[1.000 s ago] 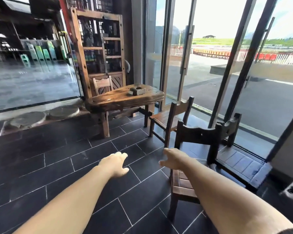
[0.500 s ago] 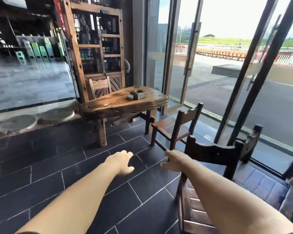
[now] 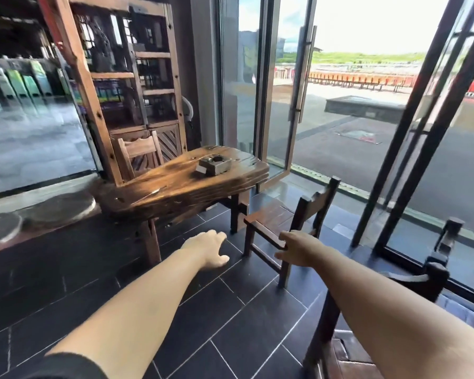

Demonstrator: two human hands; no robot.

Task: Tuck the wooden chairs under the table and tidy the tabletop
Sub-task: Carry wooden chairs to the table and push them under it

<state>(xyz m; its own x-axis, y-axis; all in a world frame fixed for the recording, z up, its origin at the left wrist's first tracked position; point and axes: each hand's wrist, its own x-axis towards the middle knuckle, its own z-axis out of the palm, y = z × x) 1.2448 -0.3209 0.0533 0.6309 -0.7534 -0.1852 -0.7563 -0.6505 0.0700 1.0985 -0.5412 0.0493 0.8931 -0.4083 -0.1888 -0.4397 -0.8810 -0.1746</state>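
A low slab-top wooden table stands ahead with a grey square ashtray on it. One small wooden chair stands pulled out at the table's right end, its back toward the window. Another chair sits behind the table, by the shelf. A third dark chair is at my lower right, under my right arm. My left hand hovers over the floor with relaxed fingers, holding nothing. My right hand reaches close to the near edge of the pulled-out chair's seat, fingers loosely bent, empty.
A tall wooden shelf unit rises behind the table. Glass doors with dark frames run along the right, one ajar. Round stone slabs lie on the left ledge. Dark floor tiles stretch in front of me.
I have moved closer to the table. Both hands have advanced toward the pulled-out chair, and the near dark chair has slid to my lower right.
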